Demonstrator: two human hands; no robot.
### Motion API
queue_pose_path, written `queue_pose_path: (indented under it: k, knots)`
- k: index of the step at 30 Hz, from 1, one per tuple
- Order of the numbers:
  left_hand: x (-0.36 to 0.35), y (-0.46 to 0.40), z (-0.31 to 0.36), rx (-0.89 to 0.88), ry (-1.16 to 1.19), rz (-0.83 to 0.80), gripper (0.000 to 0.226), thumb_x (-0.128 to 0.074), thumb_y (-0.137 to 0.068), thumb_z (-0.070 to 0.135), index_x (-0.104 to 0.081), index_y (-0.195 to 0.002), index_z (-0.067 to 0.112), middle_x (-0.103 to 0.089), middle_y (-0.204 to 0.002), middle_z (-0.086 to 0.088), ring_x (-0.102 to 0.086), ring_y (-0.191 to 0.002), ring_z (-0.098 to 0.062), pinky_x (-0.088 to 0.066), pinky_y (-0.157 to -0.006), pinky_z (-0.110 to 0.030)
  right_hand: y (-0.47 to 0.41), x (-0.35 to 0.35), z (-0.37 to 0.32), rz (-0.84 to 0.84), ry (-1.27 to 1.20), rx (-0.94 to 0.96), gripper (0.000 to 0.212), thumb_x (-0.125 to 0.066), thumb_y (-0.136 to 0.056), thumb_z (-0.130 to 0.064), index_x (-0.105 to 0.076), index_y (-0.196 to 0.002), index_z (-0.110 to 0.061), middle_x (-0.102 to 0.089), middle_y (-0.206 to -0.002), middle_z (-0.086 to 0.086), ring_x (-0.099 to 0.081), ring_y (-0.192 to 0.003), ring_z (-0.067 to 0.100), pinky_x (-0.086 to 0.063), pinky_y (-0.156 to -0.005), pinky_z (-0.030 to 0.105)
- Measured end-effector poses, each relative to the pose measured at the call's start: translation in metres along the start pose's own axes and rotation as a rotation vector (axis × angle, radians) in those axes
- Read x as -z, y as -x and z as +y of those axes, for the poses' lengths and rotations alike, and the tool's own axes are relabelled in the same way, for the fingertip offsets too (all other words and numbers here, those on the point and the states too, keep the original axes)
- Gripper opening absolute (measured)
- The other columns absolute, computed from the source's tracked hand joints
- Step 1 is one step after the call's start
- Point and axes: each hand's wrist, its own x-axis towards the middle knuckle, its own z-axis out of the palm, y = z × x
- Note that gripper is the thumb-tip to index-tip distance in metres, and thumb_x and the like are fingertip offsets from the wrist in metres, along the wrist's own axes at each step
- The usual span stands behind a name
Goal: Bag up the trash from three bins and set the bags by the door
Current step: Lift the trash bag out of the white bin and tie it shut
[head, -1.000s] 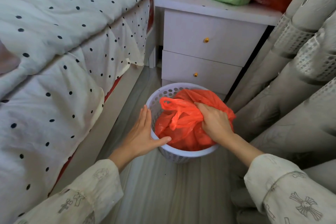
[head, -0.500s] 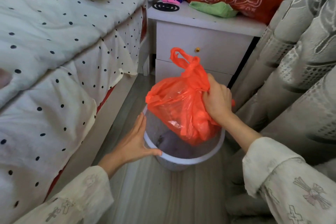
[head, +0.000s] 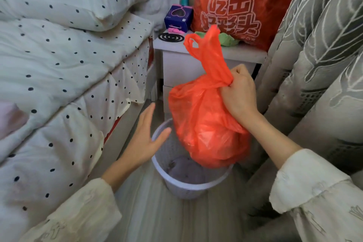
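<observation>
- My right hand grips the orange bag by its gathered neck, above the bin.
- It looks thin, soft, probably light; the neck seems the safest hold.
- My left hand hovers spread, empty.

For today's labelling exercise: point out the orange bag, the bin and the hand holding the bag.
orange bag [head: 204, 127], head view, on its bulging body.
bin [head: 188, 187], head view, on its near outer wall.
right hand [head: 240, 92], head view, on the back of the hand.

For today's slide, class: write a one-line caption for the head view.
Right hand grips an orange trash bag above a white bin; open left hand hovers beside it.
</observation>
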Motion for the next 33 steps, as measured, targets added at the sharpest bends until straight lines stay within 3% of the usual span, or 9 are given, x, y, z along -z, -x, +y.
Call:
queue_pose_path:
  k: [3, 7, 9, 12, 16, 20, 23, 30, 33]
  knots:
    - [-0.004, -0.006, 0.045, -0.182, 0.017, -0.056, 0.099, -0.044, -0.069, 0.074, -0.011, -0.145, 0.020, -0.013, -0.148, 0.012, -0.010, -0.138, 0.003, -0.008, -0.108, -0.003, -0.001, 0.012, -0.018, -0.105, 0.039, -0.045, 0.042, -0.061, -0.081, -0.023, -0.041, -0.044, -0.016, -0.065, -0.080, 0.028, -0.064, -0.088, 0.034, -0.028, -0.060, 0.034]
    - [-0.011, -0.017, 0.085, -0.188, 0.097, -0.157, 0.106, -0.052, -0.061, 0.072, -0.012, -0.145, 0.021, -0.017, -0.147, 0.012, -0.013, -0.139, 0.000, -0.013, -0.116, -0.021, 0.005, 0.025, -0.032, -0.315, -0.223, -0.283, 0.015, -0.070, -0.072, -0.013, -0.064, -0.059, -0.013, -0.067, -0.060, 0.001, -0.062, -0.066, 0.006, -0.044, -0.060, 0.024]
    - [-0.011, -0.021, 0.095, -0.152, 0.114, -0.218, 0.101, -0.058, -0.060, 0.065, -0.015, -0.144, 0.028, -0.026, -0.149, 0.009, -0.024, -0.138, -0.006, -0.022, -0.116, -0.031, 0.009, 0.036, -0.040, -0.399, -0.447, -0.422, 0.012, -0.068, -0.070, -0.002, -0.063, -0.065, -0.012, -0.060, -0.063, 0.005, -0.056, -0.062, 0.014, -0.044, -0.063, 0.027]
    - [-0.006, -0.019, 0.098, -0.174, 0.110, -0.229, 0.069, -0.067, -0.063, 0.055, -0.037, -0.125, 0.049, -0.052, -0.128, 0.017, -0.048, -0.122, -0.003, -0.040, -0.106, -0.036, 0.012, 0.052, -0.049, -0.482, -0.603, -0.508, 0.011, -0.065, -0.070, 0.004, -0.065, -0.070, -0.008, -0.063, -0.071, 0.012, -0.059, -0.066, 0.022, -0.050, -0.070, 0.033]
    - [0.007, -0.012, 0.103, -0.130, 0.131, -0.240, 0.032, -0.061, -0.076, 0.040, -0.064, -0.100, 0.019, -0.070, -0.099, -0.002, -0.063, -0.088, -0.010, -0.051, -0.087, -0.045, 0.023, 0.060, -0.053, -0.516, -0.644, -0.488, 0.016, -0.065, -0.073, 0.005, -0.067, -0.069, -0.010, -0.066, -0.065, 0.005, -0.061, -0.056, 0.014, -0.053, -0.064, 0.025]
    - [0.021, -0.005, 0.119, -0.121, 0.105, -0.260, 0.020, -0.051, -0.091, 0.018, -0.064, -0.099, 0.005, -0.070, -0.098, -0.015, -0.059, -0.081, -0.010, -0.050, -0.083, -0.038, 0.022, 0.067, -0.062, -0.520, -0.615, -0.446, 0.014, -0.068, -0.074, 0.001, -0.066, -0.069, -0.011, -0.064, -0.066, 0.004, -0.061, -0.057, 0.014, -0.054, -0.067, 0.027]
    - [0.031, -0.003, 0.127, -0.103, 0.112, -0.250, 0.025, -0.048, -0.092, 0.018, -0.061, -0.096, -0.003, -0.066, -0.088, -0.014, -0.055, -0.076, -0.012, -0.050, -0.078, -0.040, 0.021, 0.071, -0.073, -0.543, -0.622, -0.426, 0.007, -0.068, -0.075, -0.002, -0.066, -0.074, -0.009, -0.065, -0.072, 0.005, -0.061, -0.065, 0.017, -0.054, -0.070, 0.028]
    - [0.026, 0.013, 0.100, -0.098, 0.029, -0.345, 0.023, -0.052, -0.090, 0.025, -0.061, -0.094, 0.004, -0.065, -0.085, -0.003, -0.054, -0.074, -0.004, -0.051, -0.079, -0.038, 0.041, 0.056, -0.061, -0.664, -0.603, -0.468, 0.018, -0.069, -0.075, -0.002, -0.061, -0.063, -0.012, -0.062, -0.051, -0.002, -0.058, -0.047, 0.009, -0.051, -0.052, 0.019]
    - [0.013, 0.029, 0.069, -0.130, -0.015, -0.408, 0.023, -0.054, -0.087, 0.023, -0.062, -0.109, 0.022, -0.065, -0.101, 0.014, -0.056, -0.088, 0.014, -0.045, -0.088, -0.011, 0.069, 0.040, -0.043, -0.756, -0.639, -0.456, 0.016, -0.067, -0.076, 0.002, -0.066, -0.069, -0.012, -0.064, -0.059, -0.003, -0.058, -0.050, 0.004, -0.051, -0.055, 0.015]
